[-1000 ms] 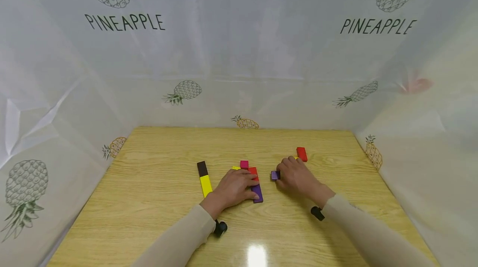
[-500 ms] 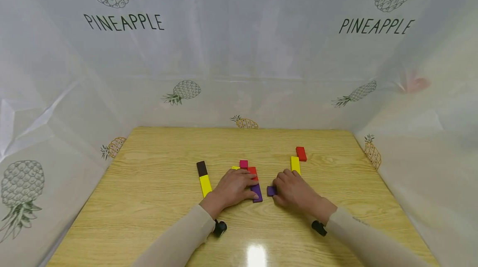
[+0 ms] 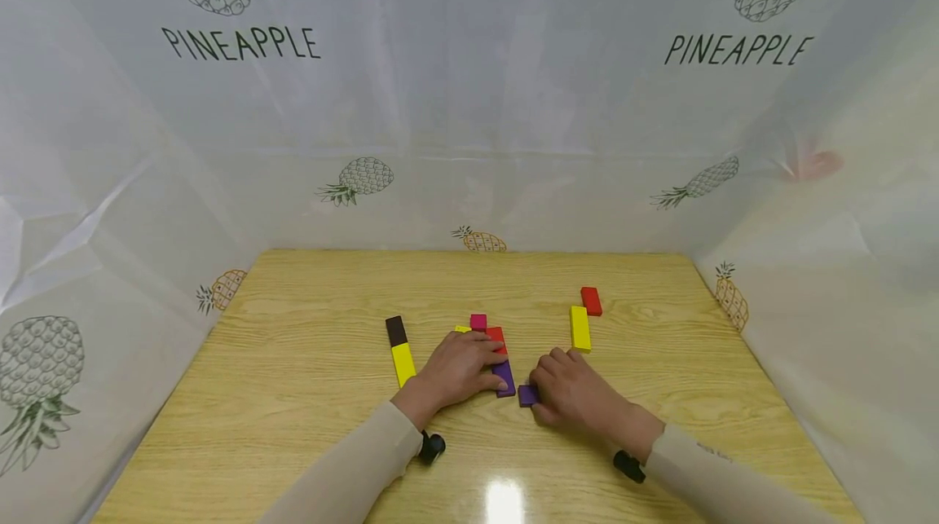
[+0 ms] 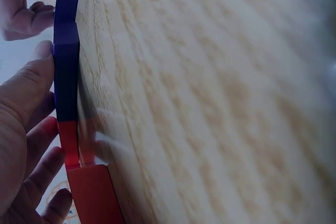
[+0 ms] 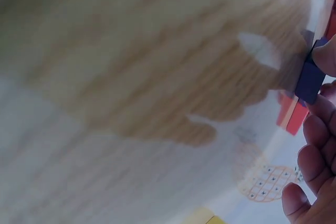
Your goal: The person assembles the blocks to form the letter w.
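Observation:
My left hand [image 3: 451, 369] rests over a cluster of coloured blocks, its thumb on a purple block [image 3: 504, 378]. A red block [image 3: 495, 336] adjoins the purple one at its far end. Behind the fingers show a magenta block [image 3: 478, 321] and the end of a yellow block [image 3: 462, 329], the remainder covered by the hand. To the right, my right hand [image 3: 575, 394] pinches a second purple block [image 3: 527, 396] between thumb and fingers, close beside the first. In the right wrist view that pinched purple block [image 5: 311, 80] shows at the fingertips.
A yellow block [image 3: 579, 328] and a red block [image 3: 591, 301] lie beyond my right hand. Left of the cluster, a black block [image 3: 396, 332] meets a yellow block [image 3: 403, 363] end to end. A pineapple-print sheet [image 3: 469, 190] walls in the wooden table [image 3: 323, 426].
My right hand has drawn its purple block toward me and slightly left, near the other purple block's near end. This uncovered the yellow block behind it. My left hand has stayed in place.

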`<action>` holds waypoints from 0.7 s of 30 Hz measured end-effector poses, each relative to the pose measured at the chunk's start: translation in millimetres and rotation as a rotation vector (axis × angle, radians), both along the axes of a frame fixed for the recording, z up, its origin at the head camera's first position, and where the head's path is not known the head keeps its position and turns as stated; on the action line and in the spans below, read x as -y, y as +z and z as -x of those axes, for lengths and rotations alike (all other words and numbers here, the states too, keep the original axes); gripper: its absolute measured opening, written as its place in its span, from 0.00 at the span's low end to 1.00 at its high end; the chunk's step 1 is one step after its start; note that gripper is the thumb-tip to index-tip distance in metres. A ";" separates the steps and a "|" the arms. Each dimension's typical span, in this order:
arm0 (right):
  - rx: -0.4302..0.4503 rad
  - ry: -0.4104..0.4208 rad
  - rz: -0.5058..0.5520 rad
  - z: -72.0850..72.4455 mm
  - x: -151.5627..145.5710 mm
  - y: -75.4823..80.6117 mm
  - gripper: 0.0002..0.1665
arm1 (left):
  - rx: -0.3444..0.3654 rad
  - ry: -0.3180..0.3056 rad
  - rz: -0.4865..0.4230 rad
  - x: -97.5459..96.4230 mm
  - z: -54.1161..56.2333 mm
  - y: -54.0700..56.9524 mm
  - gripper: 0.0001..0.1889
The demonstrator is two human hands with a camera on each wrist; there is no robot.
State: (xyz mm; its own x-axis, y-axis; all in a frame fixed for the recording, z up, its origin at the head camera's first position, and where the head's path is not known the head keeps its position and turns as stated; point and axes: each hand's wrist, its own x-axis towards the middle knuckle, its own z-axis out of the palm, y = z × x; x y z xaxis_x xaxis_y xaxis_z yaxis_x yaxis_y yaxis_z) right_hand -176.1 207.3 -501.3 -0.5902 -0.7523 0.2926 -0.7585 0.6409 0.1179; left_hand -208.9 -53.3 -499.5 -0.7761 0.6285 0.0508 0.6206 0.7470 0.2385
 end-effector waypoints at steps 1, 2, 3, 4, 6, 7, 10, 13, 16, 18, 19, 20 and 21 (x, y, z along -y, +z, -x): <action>0.005 0.004 0.000 -1.1 0.5 -0.2 0.16 | 0.000 -0.001 0.003 0.0 0.0 0.3 0.26; 0.013 0.007 0.001 -2.1 0.8 -0.3 0.16 | 0.001 0.000 0.006 0.0 -0.1 0.9 0.26; 0.019 0.009 0.001 -2.9 1.2 -0.2 0.16 | 0.001 0.000 0.008 -0.1 -0.3 1.3 0.26; 0.026 0.011 0.001 -3.7 1.3 -0.3 0.16 | 0.002 0.000 0.011 -0.2 -0.3 1.6 0.26; 0.035 0.016 0.003 -4.8 1.5 -0.7 0.16 | 0.003 0.000 0.016 -0.4 -0.3 2.2 0.26; 0.037 0.017 0.005 -5.3 1.5 -0.8 0.16 | 0.003 0.000 0.018 -0.5 -0.5 2.5 0.26; 0.031 0.023 0.004 -6.2 1.8 -1.4 0.16 | 0.000 0.000 0.023 -0.6 -1.1 3.3 0.26; 0.030 0.028 0.005 -6.9 2.4 -1.7 0.15 | -0.001 -0.001 0.023 -0.6 -1.8 4.3 0.26; 0.034 0.028 0.002 -7.3 2.7 -1.5 0.16 | 0.002 0.001 0.024 -0.5 -1.9 4.4 0.26; 0.039 0.025 0.001 -7.7 2.8 -1.2 0.16 | 0.004 0.001 0.024 -0.5 -1.7 4.2 0.26; 0.040 0.023 -0.001 -7.8 2.8 -1.1 0.16 | 0.004 0.001 0.024 -0.5 -1.6 3.9 0.26; 0.042 0.021 -0.003 -7.9 2.8 -1.0 0.16 | 0.004 0.001 0.024 -0.5 -1.6 3.8 0.26; 0.043 0.019 -0.005 -8.0 2.9 -1.0 0.16 | 0.004 0.001 0.024 -0.4 -1.6 3.7 0.26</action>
State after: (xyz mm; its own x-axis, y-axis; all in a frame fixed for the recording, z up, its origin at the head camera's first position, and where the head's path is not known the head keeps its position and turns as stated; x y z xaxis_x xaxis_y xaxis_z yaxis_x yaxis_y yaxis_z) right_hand -168.1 204.4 -502.3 -0.5877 -0.7649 0.2635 -0.7751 0.6258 0.0877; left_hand -207.3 -52.9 -495.7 -0.7767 0.6290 0.0328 0.6192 0.7530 0.2227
